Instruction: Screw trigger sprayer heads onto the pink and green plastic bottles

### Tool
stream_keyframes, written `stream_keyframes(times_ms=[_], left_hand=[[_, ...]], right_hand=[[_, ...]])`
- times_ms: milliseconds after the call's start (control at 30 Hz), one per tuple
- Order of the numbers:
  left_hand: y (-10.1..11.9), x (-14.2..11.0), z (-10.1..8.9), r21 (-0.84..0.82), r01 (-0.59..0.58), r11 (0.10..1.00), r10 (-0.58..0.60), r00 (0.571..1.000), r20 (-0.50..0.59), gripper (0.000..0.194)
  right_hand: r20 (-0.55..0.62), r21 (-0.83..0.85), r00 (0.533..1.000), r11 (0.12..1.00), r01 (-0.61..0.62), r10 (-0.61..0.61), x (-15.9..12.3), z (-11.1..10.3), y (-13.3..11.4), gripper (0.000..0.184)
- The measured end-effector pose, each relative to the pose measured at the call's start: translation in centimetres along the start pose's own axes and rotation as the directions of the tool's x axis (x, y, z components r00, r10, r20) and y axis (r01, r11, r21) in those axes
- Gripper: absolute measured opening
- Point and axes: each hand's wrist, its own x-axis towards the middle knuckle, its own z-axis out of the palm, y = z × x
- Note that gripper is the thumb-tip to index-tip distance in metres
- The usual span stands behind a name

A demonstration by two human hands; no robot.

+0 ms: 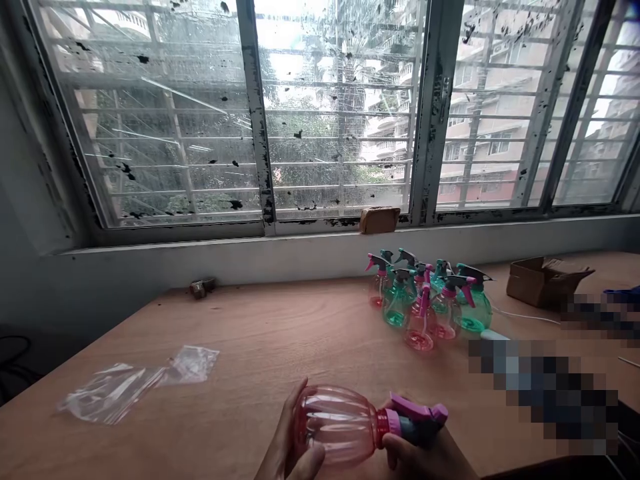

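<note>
A clear red spray bottle [340,423] with a pink and black trigger head lies on its side in both my hands, low in the view. Its ribbed, rounded body is gripped at the base by my left hand [295,447], thumb and fingers around it. At the neck, my right hand [410,457] closes on the pink collar, its thumb in front. The trigger head [423,420] points to the right. The bottle looks see-through, with no liquid that I can make out. Some of the right fingers are hidden behind the bottle neck.
Several red and green spray bottles [420,323] stand grouped toward the back of the wooden table [250,327]. Crumpled clear plastic bags [120,390] lie at left. An open cardboard box [533,283] is at right, near blurred patches. A brown block [380,220] rests on the sill.
</note>
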Motion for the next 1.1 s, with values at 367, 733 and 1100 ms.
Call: stream_keyframes(times_ms=[367,733,1100], left_hand=[[-0.6,-0.4,-0.4,0.117,-0.039,0.992,0.035,0.999,0.030,0.084],[0.0,0.2,-0.2,0.056,0.066,0.996,-0.059,0.991,-0.117,0.081],[0.1,-0.3,0.0,0.089,-0.036,0.995,0.034,0.999,0.023,0.082]], right_hand=[[-0.011,0.009,0.997,0.997,-0.074,0.074,0.0,0.2,-0.2,0.049],[-0.095,0.097,0.992,0.992,-0.077,0.086,0.0,0.7,0.3,0.060],[-0.032,0.066,0.998,0.996,-0.052,0.054,0.1,0.2,0.5,0.054]])
